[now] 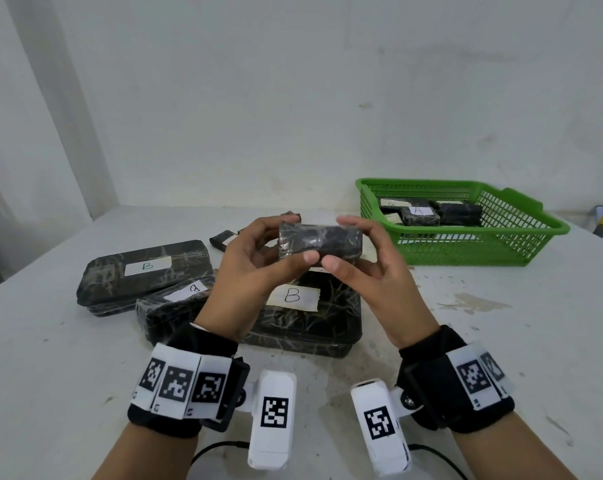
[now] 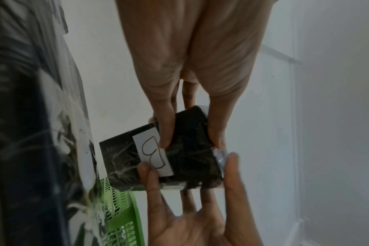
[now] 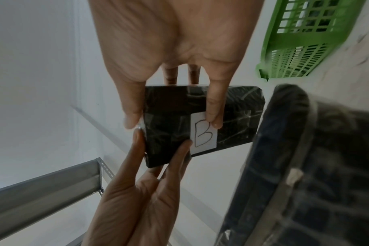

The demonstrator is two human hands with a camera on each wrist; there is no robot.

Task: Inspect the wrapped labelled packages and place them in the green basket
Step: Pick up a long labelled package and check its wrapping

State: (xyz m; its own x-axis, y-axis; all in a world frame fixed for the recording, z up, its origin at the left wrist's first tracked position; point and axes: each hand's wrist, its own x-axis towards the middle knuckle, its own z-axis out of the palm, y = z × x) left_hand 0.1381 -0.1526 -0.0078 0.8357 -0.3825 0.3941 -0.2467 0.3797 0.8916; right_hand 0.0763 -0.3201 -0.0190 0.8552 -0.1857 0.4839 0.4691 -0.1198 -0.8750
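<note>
- White-grey table (image 1: 501, 341), scuffed and stained, set against a plain pale wall. A grey metal shelf rail (image 3: 53, 179) shows in the right wrist view.
- I see both hands raised over the table centre, sharing one small wrapped package (image 1: 319, 242), black under clear film. It is held in the air, above the bigger packages and short of the basket.
- Left hand (image 1: 255, 261): thumb and fingers pinch the package's left end. Right hand (image 1: 366, 271): thumb and fingers pinch the right end. Both are curled onto it, neither spread flat.
- From the head view the label is turned away from me. The wrist views show a white label (image 3: 203, 133) marked "B" on the far face, a fingertip from each hand touching it.
- My read: the inspection step is under way on this piece, and placing it is not yet done.
- Green basket (image 1: 521, 251) sits at far right, well apart from the hands. I count at least three wrapped packages inside, one of them labelled "A" (image 1: 418, 213); more may be hidden.
- Left on the table: three large packages, namely the far-left "B" box (image 1: 144, 271), a tilted one (image 1: 175, 306) beside it, and a "B" box (image 1: 307, 320) beneath the hands.
- Two or so small ones (image 1: 224, 240) lie behind the left hand, partly hidden, so I cannot fix that count.
- Judged roughly: somewhere near the middle of the task.
</note>
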